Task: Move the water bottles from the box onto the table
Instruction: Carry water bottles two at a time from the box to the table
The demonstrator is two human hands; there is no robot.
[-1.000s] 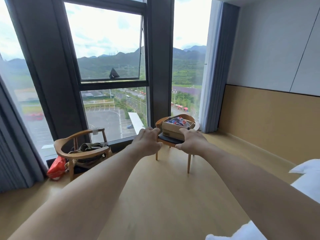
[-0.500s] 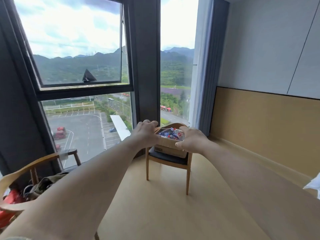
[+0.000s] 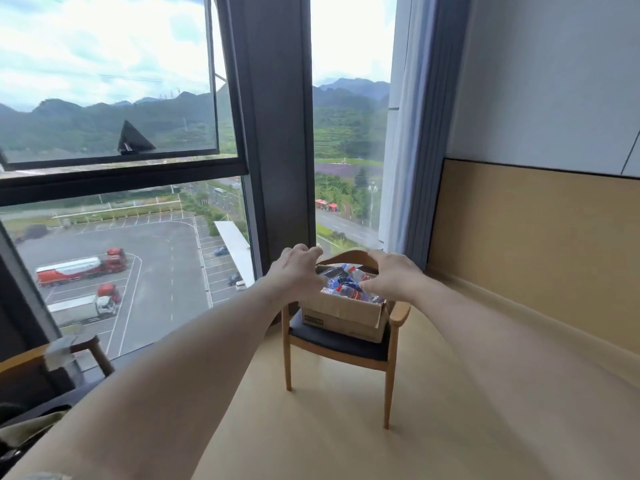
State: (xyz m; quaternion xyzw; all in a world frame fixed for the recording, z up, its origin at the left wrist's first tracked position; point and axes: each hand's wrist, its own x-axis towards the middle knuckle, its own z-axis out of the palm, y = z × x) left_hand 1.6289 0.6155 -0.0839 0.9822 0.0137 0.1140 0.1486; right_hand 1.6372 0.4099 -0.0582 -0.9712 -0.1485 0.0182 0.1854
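Cardboard box (image 3: 343, 315) sits on the dark seat of a wooden armchair (image 3: 337, 344), lower centre of frame, by the window (image 3: 121, 188). Water bottles (image 3: 346, 284) with blue-red labels lie packed inside the open box. Left hand (image 3: 294, 273) and right hand (image 3: 393, 277) reach over the box top, fingers loosely curved and spread, holding nothing; contact with the bottles cannot be told. Second chair (image 3: 52, 355) at lower left edge.

Window: I am looking at a tall window (image 3: 121, 168) with dark frames, showing a car park, hills and clouds.
Curtain: a blue-grey curtain (image 3: 426, 133) is hanging beside it.
Wall: a pale wall (image 3: 554, 81) is sitting above wood panelling (image 3: 536, 244).
Floor: a light wood floor (image 3: 329, 427) is catching daylight.
Chair: a wooden chair (image 3: 346, 348) is standing by the window.
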